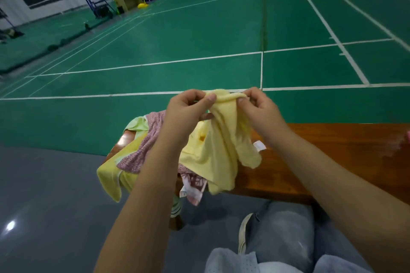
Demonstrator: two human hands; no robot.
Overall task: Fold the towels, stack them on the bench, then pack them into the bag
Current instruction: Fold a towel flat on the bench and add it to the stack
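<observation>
I hold a pale yellow towel (218,146) bunched and hanging above the surface (321,150); more crumpled towels (142,153) heap at its left end.

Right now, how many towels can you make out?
4, possibly more hidden: pale yellow cloth towel held up by both hands; pink patterned towel, yellow-green towel and light green towel heaped on the bench end.
</observation>
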